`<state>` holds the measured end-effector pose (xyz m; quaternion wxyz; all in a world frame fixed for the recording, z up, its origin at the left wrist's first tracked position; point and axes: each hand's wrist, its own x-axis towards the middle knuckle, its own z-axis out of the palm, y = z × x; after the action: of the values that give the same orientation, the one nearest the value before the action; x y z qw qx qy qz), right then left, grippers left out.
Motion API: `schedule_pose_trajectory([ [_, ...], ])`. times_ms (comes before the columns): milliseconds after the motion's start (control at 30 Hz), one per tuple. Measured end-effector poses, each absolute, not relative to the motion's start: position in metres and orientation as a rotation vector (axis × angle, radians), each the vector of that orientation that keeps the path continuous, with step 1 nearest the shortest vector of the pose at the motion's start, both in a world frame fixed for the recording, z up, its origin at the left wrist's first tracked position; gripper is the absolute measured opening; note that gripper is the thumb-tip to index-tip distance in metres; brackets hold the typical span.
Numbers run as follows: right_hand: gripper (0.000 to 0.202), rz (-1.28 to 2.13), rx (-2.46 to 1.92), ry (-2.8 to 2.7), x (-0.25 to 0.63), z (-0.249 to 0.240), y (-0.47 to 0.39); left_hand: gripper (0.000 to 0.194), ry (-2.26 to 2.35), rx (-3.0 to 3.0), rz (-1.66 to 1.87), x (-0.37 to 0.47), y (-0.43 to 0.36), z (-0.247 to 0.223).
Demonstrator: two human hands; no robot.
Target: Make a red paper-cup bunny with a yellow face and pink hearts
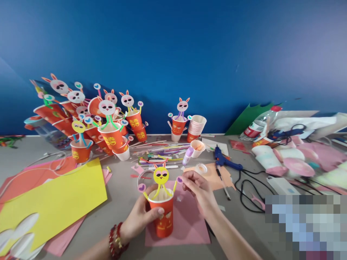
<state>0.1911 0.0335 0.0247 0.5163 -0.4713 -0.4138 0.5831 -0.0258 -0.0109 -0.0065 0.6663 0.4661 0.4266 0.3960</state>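
My left hand (145, 213) wraps around a red paper cup (164, 225) with gold print, holding it upright over a pink paper sheet (189, 231). From the cup's mouth rises a yellow rabbit face (161, 176) on yellow pipe cleaners. Two bent pipe-cleaner arms reach out from the rim. A pale disc with a purple heart (141, 187) ends the left arm. At the tip of the right arm, my right hand (195, 187) pinches a similar purple-heart disc (179, 180) between thumb and forefinger.
Finished rabbit cups (110, 137) crowd the back left. A stack of cups (197, 126) stands near the blue wall. Pipe cleaners (162, 148), a glue stick (187, 156), a blue glue gun (226, 159) and a pen (222, 182) lie beyond my hands. Yellow paper (62, 195) lies left.
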Motion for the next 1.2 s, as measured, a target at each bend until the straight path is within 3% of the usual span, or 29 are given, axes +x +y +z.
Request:
schedule_pose_trajectory([
  [1200,0.03,1.373,-1.17,-0.942,0.181,0.011,0.033,0.082,0.932,1.074,0.888,-0.021,-0.01,-0.004],
])
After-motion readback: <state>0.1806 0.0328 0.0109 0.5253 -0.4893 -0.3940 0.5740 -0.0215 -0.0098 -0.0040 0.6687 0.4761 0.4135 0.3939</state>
